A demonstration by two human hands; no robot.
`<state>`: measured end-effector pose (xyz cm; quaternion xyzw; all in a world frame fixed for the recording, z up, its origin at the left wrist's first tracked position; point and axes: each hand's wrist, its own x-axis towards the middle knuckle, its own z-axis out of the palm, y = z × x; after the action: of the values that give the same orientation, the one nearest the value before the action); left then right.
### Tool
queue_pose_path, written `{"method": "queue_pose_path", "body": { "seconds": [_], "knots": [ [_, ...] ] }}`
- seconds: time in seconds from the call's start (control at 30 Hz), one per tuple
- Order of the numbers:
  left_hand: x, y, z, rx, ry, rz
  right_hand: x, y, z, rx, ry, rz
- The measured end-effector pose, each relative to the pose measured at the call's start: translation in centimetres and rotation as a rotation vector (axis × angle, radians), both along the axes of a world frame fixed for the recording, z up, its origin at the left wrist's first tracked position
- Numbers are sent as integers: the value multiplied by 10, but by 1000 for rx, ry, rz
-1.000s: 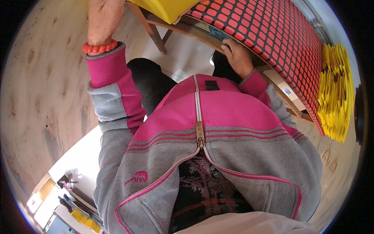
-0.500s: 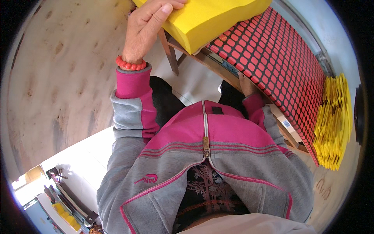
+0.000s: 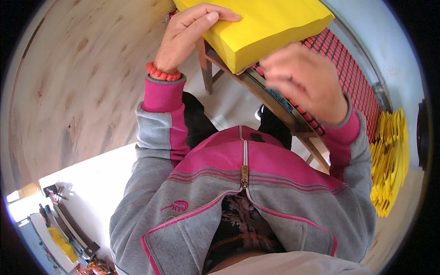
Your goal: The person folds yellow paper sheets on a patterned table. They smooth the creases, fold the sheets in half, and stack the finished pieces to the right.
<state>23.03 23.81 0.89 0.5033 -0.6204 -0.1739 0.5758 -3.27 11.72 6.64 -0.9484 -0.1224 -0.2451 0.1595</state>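
A thick yellow block (image 3: 270,27), which looks like stacked paper, lies at the top on a wooden-legged table. My left hand (image 3: 190,34), a red bead bracelet at its wrist, rests on the block's left end with fingers stretched along the top. Close to the block's near right side is my right hand (image 3: 305,80), its fingers bent and smeared by motion. Whether anything is in those fingers does not show. Under the right hand and block lies a red-and-black patterned cover (image 3: 332,46), partly hidden.
Several folded yellow paper pieces (image 3: 387,160) stand in a bunch at the right, by the wall. A large wooden board (image 3: 82,91) fills the left. The table's wooden frame (image 3: 305,126) runs in front of my legs. Yellow items (image 3: 59,240) sit far off at lower left.
My right hand has come up from the table's near edge to beside the yellow block. The patterned cover's near edge has swung up and away. My left hand stays on the block.
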Motion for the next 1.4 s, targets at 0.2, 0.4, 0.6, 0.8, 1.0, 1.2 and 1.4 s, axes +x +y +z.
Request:
{"method": "queue_pose_path", "body": {
  "seconds": [0.2,0.4,0.6,0.8,1.0,1.2,1.4],
  "knots": [
    [4,4,-1,62,50,15,57,-31,18,-91,28,99],
    [4,0,-10,29,141,-12,69,-41,1,-16,-21,165],
    [2,2,-14,10,138,52,69,-42,-5,-8,-21,135],
    [8,4,-10,-16,5,-12,70,-43,-6,253,71,132],
    [2,7,-6,-37,22,-72,72,-44,-8,495,142,161],
    [-9,4,-1,-6,40,19,71,-45,-11,509,139,123],
    [-11,-5,-15,-97,239,120,70,-46,-11,572,86,115]
  ]
}}
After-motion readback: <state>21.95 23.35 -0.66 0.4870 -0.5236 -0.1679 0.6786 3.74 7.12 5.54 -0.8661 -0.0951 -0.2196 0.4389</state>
